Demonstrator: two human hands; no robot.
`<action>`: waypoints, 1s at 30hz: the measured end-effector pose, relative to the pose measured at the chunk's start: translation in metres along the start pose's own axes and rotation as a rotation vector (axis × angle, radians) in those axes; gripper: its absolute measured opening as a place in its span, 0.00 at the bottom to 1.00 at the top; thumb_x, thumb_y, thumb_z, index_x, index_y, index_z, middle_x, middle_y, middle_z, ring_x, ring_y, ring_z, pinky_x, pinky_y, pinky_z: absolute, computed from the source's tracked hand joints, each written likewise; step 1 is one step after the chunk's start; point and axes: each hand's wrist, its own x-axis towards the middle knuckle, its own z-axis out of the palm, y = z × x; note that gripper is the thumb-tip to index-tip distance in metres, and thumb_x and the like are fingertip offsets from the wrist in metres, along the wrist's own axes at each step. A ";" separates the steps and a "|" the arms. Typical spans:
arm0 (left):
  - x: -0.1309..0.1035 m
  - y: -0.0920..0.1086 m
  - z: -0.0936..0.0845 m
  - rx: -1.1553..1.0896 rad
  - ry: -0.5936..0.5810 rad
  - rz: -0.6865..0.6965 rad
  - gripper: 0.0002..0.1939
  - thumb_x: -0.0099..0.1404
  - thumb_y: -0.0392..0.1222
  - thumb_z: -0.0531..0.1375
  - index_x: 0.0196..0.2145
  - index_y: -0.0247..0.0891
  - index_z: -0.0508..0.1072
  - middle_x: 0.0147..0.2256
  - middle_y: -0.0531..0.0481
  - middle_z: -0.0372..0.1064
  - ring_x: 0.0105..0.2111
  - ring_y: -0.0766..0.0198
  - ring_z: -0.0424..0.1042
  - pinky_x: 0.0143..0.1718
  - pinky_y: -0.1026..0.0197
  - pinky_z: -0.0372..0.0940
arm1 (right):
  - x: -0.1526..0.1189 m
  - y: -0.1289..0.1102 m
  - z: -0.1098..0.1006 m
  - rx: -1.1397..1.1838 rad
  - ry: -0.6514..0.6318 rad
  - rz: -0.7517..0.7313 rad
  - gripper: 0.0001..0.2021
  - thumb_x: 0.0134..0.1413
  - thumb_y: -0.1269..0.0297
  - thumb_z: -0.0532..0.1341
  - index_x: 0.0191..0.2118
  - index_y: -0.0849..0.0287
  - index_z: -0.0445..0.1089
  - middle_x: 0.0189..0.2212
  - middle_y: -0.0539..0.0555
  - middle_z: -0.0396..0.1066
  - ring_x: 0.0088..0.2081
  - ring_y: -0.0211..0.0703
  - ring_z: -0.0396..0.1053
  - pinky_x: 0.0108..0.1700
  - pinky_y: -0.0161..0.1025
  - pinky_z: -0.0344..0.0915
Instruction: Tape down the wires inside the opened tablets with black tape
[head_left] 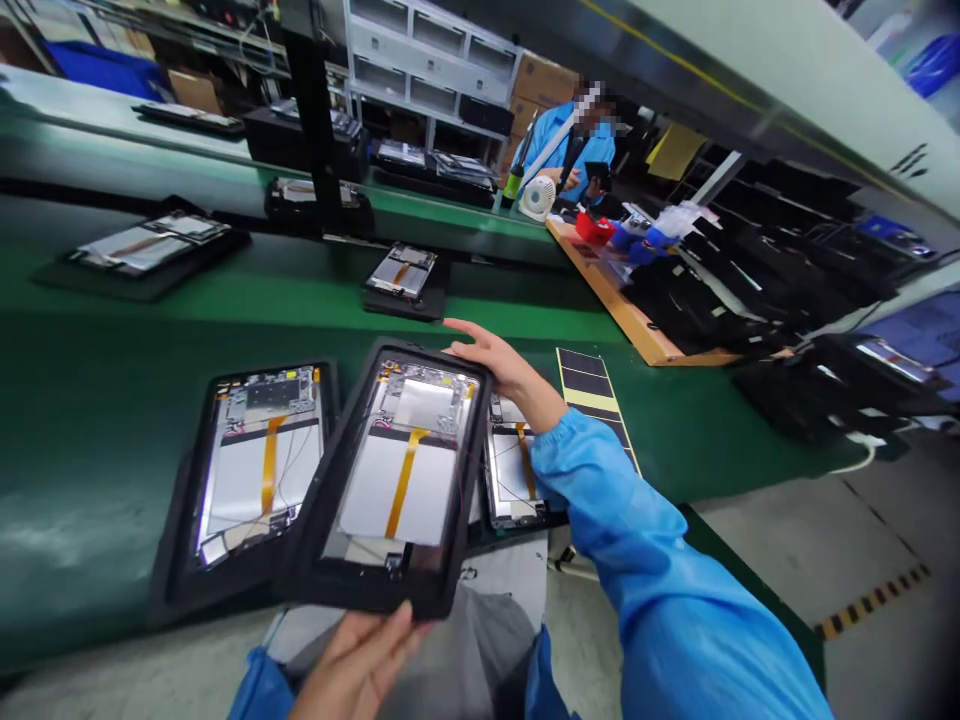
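Note:
An opened tablet (pixel 409 450) with a bare circuit board, silvery battery and orange ribbon cable lies in a black tray (pixel 304 545). The tray is tilted, and my left hand (pixel 367 650) grips its near edge from below. At its far right corner is my right hand (pixel 491 362), holding the rim with the index finger stretched out past it. Beside the tray on the left sits another opened tablet (pixel 262 460) in its own black holder. A third opened tablet (pixel 514 470) is partly hidden behind the held tray and my right sleeve.
A sheet of black labels (pixel 596 395) lies right of my forearm. Across the green bench (pixel 75 400), further opened tablets (pixel 403 272) rest on black trays. A wooden-edged board (pixel 611 300) stands at right. Beyond the bench sits a person in blue (pixel 555 135) near a small white fan (pixel 537 198).

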 end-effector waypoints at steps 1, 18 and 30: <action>0.005 0.002 0.011 -0.031 -0.012 0.011 0.25 0.32 0.59 0.81 0.21 0.43 0.77 0.31 0.47 0.78 0.47 0.45 0.80 0.59 0.48 0.72 | 0.012 0.008 0.005 -0.021 0.041 -0.009 0.26 0.51 0.60 0.72 0.55 0.57 0.67 0.31 0.52 0.81 0.32 0.46 0.79 0.38 0.42 0.76; 0.016 0.069 0.045 1.898 -0.702 1.187 0.18 0.72 0.32 0.48 0.46 0.36 0.78 0.40 0.40 0.77 0.39 0.52 0.74 0.40 0.53 0.68 | -0.172 0.039 0.041 -0.462 0.454 -0.430 0.23 0.65 0.67 0.63 0.63 0.51 0.61 0.45 0.54 0.77 0.48 0.47 0.76 0.56 0.51 0.70; 0.055 0.055 0.091 1.922 -0.486 1.917 0.13 0.68 0.29 0.59 0.26 0.35 0.72 0.25 0.48 0.64 0.29 0.57 0.63 0.29 0.55 0.54 | -0.237 0.084 0.077 -0.286 0.862 -0.500 0.18 0.66 0.71 0.62 0.59 0.51 0.67 0.39 0.50 0.79 0.43 0.41 0.77 0.53 0.43 0.70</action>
